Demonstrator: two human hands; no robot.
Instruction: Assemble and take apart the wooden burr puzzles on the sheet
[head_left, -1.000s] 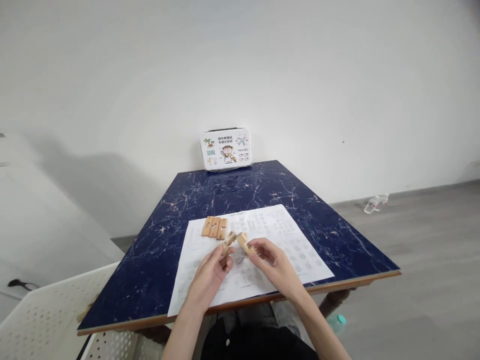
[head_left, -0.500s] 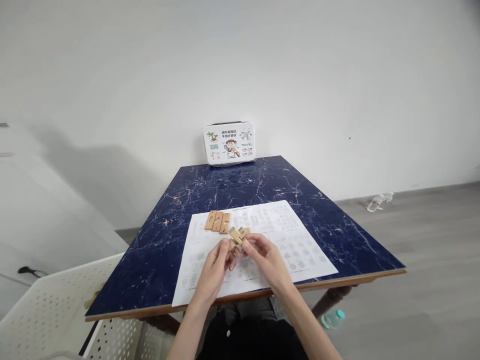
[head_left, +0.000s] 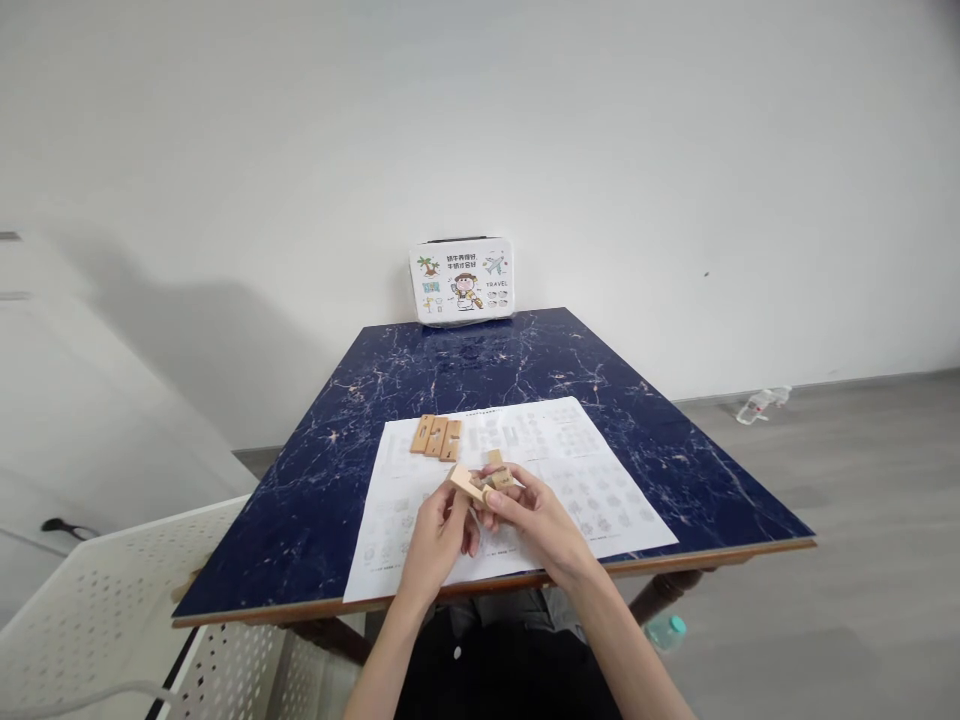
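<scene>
My left hand point(head_left: 439, 528) and my right hand point(head_left: 534, 517) meet over a printed paper sheet point(head_left: 592, 490) on the dark blue marbled table point(head_left: 337, 480). Both are closed on a small cluster of notched wooden puzzle pieces point(head_left: 484, 480), held just above the sheet. My left fingers pinch the pale piece that sticks out to the left; my right fingers wrap the pieces on the right. Three more wooden pieces point(head_left: 436, 437) lie side by side on the sheet, just beyond my hands.
A white illustrated tin case point(head_left: 461, 281) stands against the wall at the table's far edge. A white perforated chair or basket point(head_left: 97, 620) sits at my lower left. A plastic bottle point(head_left: 761, 403) lies on the floor at right, another point(head_left: 664, 632) under the table.
My hands have drawn together, bringing the separate wooden pieces they held into one cluster. The view has shifted slightly; the three pieces on the sheet have stayed put.
</scene>
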